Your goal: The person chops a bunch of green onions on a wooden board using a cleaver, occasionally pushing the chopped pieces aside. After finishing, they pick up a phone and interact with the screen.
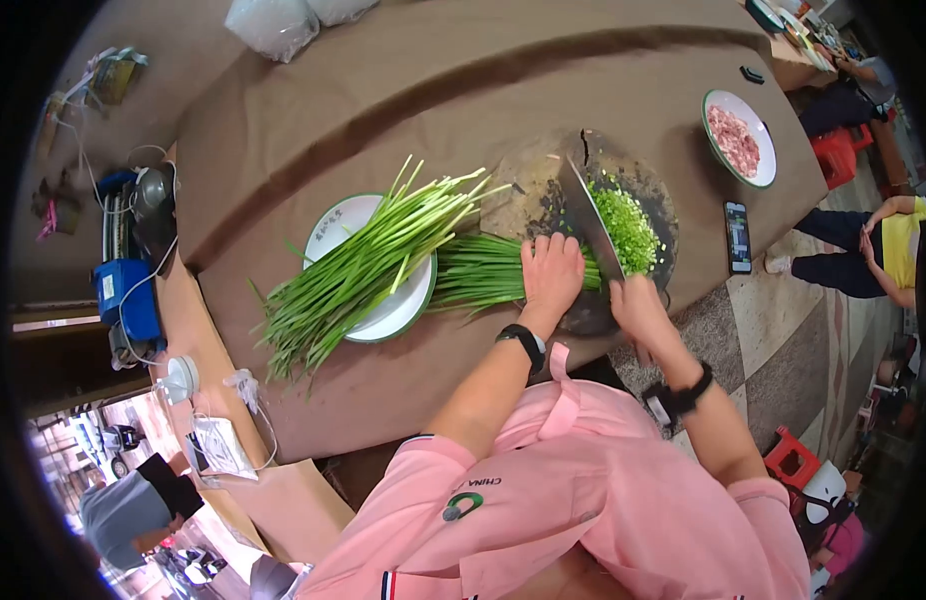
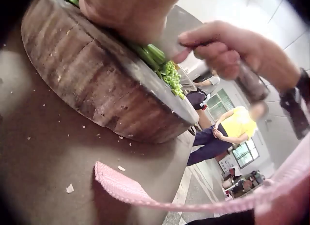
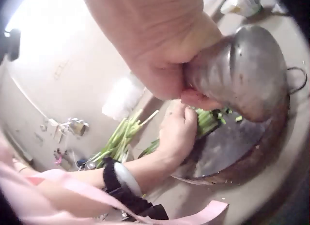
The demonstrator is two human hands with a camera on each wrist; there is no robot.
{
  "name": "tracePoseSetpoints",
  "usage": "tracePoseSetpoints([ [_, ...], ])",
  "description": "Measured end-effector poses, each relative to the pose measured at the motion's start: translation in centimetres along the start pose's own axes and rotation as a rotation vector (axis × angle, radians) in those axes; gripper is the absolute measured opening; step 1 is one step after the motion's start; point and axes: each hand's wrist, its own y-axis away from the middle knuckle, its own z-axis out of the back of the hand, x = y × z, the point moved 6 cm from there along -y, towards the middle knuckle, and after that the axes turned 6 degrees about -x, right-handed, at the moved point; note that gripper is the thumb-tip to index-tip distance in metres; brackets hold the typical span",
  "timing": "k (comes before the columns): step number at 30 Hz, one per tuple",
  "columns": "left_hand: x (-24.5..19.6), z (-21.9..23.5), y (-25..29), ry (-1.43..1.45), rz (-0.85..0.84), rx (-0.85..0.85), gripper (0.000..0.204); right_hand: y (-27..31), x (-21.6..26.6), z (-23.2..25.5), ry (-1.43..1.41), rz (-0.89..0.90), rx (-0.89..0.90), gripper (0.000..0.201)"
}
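A bunch of green garlic chives (image 1: 473,268) lies across the round wooden chopping block (image 1: 523,180), under my left hand (image 1: 553,272). The curled fingers of that hand grip the stalks close beside the blade. My right hand (image 1: 643,315) holds a broad cleaver (image 1: 589,215) by its metal handle (image 3: 259,72), whose end carries a small ring. The blade stands on edge between the stalks and a heap of finely chopped chives (image 1: 628,230). More long chives (image 1: 383,245) lie over a white plate (image 1: 415,300) to the left, their ends hanging past the rim.
On the brown-covered table (image 1: 403,110), a green-rimmed white bowl (image 1: 766,150) of minced meat stands at the right, near a phone (image 1: 738,237). Plastic bags (image 1: 273,25) lie at the far edge. A person in a yellow shirt (image 1: 898,250) stands beyond the right side.
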Motion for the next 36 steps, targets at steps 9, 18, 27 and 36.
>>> tracePoseSetpoints([
  [9, 0.2, 0.1, -0.5, 0.031, 0.013, -0.028, 0.013, -5.0, 0.0, 0.5, -0.208, -0.344, 0.152, 0.044],
  [18, 0.0, 0.5, -0.4, 0.054, 0.05, -0.101, 0.011, 1.0, 0.3, 2.8, -0.116, -0.339, 0.154, 0.04],
  [27, 0.3, 0.1, -0.5, 0.044, 0.068, -0.058, 0.01, 1.8, -0.4, 1.3, -0.01, -0.154, 0.1, 0.035],
  [36, 0.1, 0.2, -0.2, 0.027, 0.036, -0.07, 0.011, -6.3, 1.1, -0.7, -0.164, -0.224, 0.12, 0.041],
])
